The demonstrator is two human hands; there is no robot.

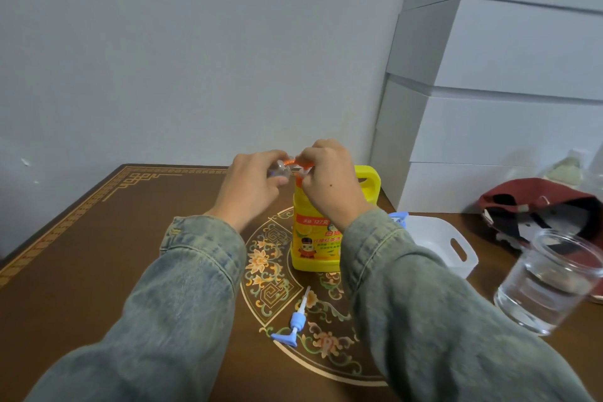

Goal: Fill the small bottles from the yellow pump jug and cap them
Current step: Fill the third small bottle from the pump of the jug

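Currently both my hands are raised together over the top of the yellow pump jug (321, 232), which stands upright on the brown patterned table (98, 238). My left hand (253, 186) is curled around a small clear bottle (280, 170), held tipped toward the orange pump spout (288, 161); bottle mouth and spout look to meet, though the fingers hide the joint. My right hand (329, 179) is closed down over the pump head, fingers bent; I cannot tell how hard it presses. Fill level in the bottle: not readable. A loose blue-and-white pump cap (295, 323) lies flat on the table in front of the jug, well apart from it. Just right of the jug sits a white handled tray (456, 248), with a blue piece at its near corner. A clear glass jar (551, 281) stands near the right edge, beside a dark red cap (538, 202).
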